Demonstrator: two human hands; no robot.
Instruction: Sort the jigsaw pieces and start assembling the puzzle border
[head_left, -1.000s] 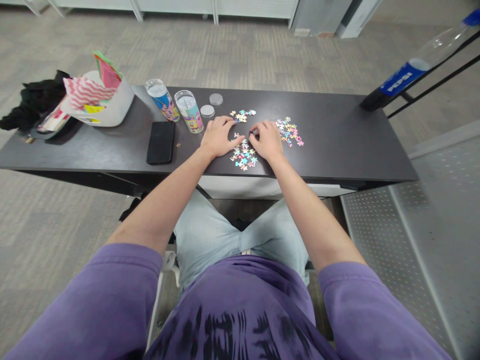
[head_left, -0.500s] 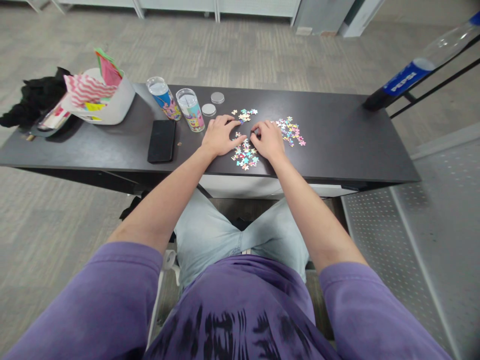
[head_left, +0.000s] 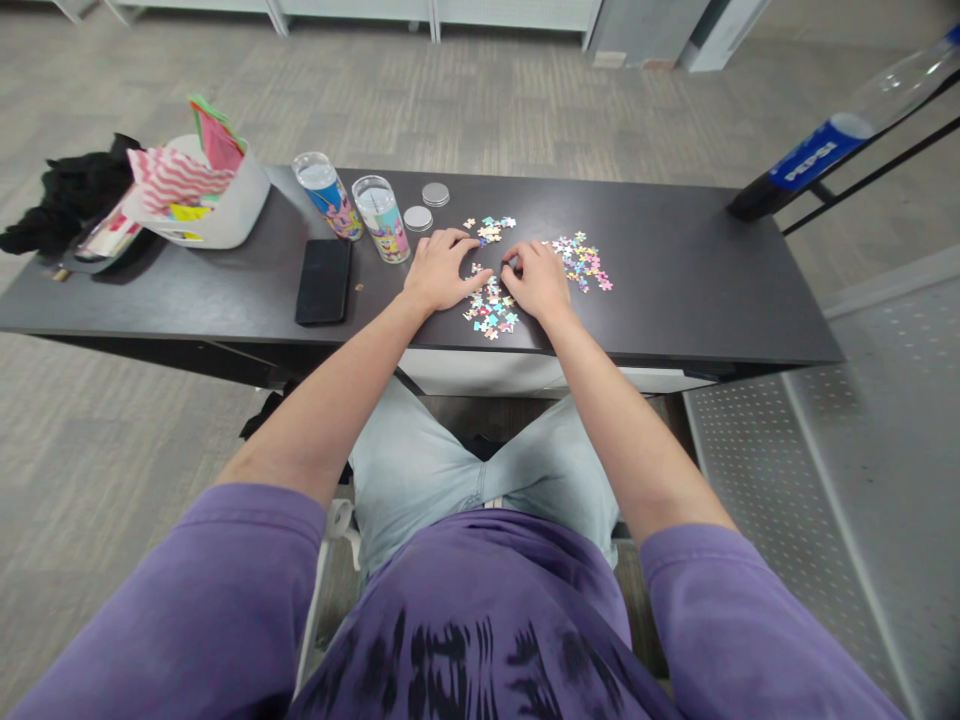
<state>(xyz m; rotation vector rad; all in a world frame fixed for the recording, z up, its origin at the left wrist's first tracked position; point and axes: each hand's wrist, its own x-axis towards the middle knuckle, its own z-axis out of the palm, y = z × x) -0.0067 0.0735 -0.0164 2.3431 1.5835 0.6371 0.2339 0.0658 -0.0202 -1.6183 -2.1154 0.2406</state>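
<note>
My left hand [head_left: 442, 268] rests on the dark table with its fingers apart, thumb beside the near pile of small puzzle pieces [head_left: 491, 312]. Curled fingers show on my right hand [head_left: 538, 278], between that pile and a right-hand pile of pink, yellow and blue pieces [head_left: 585, 262]. Whatever its fingertips hold, if anything, is too small to make out. A smaller group of pieces [head_left: 493, 230] lies just beyond both hands.
Two printed tumblers [head_left: 328, 197] [head_left: 382, 220], two round metal lids [head_left: 418, 219] [head_left: 435, 194] and a black phone [head_left: 324, 282] are left of my hands. Farther left is a white basket [head_left: 244, 205] with cloths. A Pepsi bottle [head_left: 814, 160] leans at the right end of the table [head_left: 697, 270].
</note>
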